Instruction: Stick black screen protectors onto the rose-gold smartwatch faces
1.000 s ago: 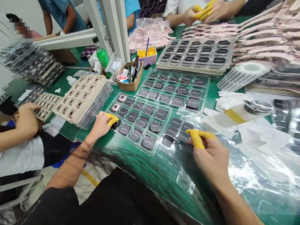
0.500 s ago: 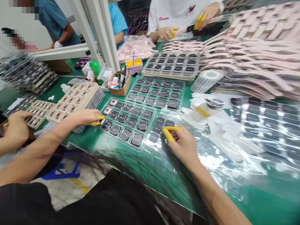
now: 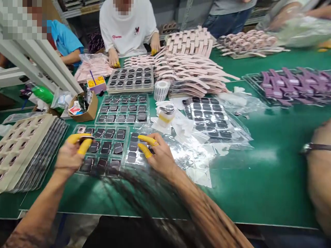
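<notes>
My left hand [image 3: 73, 150], with yellow finger covers on thumb and forefinger, pinches a small dark square piece [image 3: 86, 137] above the left part of a clear tray [image 3: 127, 137] of dark square pieces. One pink-framed piece [image 3: 81, 129] sits in that tray's back left corner. Over a clear sheet with dark square stickers [image 3: 132, 157], just right of the tray, my right hand [image 3: 157, 151] is held with its yellow-covered thumb and forefinger apart. Nothing shows between those fingertips.
Behind lies another filled clear tray [image 3: 122, 113], beside a cardboard box [image 3: 89, 109] of tools. A beige tray stack [image 3: 28, 148] stands at left. Farther right are a label roll [image 3: 161, 90], pink straps [image 3: 186, 74] and more sticker sheets [image 3: 209, 115]. A person's arm [image 3: 320, 172] is at the right edge.
The view has swung to the right. My left hand has lifted a dark piece from the tray's left edge. My right hand's fingers have spread over the sticker sheet.
</notes>
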The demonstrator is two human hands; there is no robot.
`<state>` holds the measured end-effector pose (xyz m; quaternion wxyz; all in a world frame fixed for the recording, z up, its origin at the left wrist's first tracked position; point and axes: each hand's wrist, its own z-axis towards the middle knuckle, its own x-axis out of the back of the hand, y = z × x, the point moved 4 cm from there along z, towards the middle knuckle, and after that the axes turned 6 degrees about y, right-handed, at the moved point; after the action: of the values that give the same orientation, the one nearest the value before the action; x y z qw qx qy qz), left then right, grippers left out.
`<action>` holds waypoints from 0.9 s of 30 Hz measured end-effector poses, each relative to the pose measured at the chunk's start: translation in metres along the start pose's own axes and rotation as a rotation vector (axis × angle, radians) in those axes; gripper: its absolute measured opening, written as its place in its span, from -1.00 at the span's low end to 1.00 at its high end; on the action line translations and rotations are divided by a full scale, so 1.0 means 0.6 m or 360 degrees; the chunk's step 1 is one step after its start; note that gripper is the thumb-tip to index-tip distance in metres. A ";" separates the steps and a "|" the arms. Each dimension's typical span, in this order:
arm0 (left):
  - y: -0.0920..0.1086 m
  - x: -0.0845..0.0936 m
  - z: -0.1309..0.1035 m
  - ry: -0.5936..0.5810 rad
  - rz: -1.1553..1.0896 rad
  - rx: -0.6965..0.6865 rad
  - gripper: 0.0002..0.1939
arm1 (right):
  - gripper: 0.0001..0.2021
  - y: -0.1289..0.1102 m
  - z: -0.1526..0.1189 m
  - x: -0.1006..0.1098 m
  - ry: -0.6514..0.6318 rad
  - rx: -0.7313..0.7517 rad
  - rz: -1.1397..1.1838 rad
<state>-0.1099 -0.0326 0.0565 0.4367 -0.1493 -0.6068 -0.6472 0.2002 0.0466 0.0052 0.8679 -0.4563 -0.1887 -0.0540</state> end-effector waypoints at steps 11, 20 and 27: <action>0.155 -0.277 0.058 -0.1329 -0.1475 0.0579 -0.29 | -0.94 0.034 0.024 0.042 0.0258 0.0032 0.0116; 0.155 -0.273 0.054 -0.1068 -0.1364 0.0520 -0.29 | -0.64 0.070 0.018 0.114 0.0488 -0.0796 0.0080; 0.154 -0.271 0.043 -0.1054 -0.1197 0.0312 -0.29 | -0.68 0.092 0.018 0.160 0.0052 -0.0838 -0.1319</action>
<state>0.0434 0.0642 0.0051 -0.0302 -0.0761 -0.7823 -0.6175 0.3008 0.0951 0.0044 0.6315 -0.5458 -0.3206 -0.4478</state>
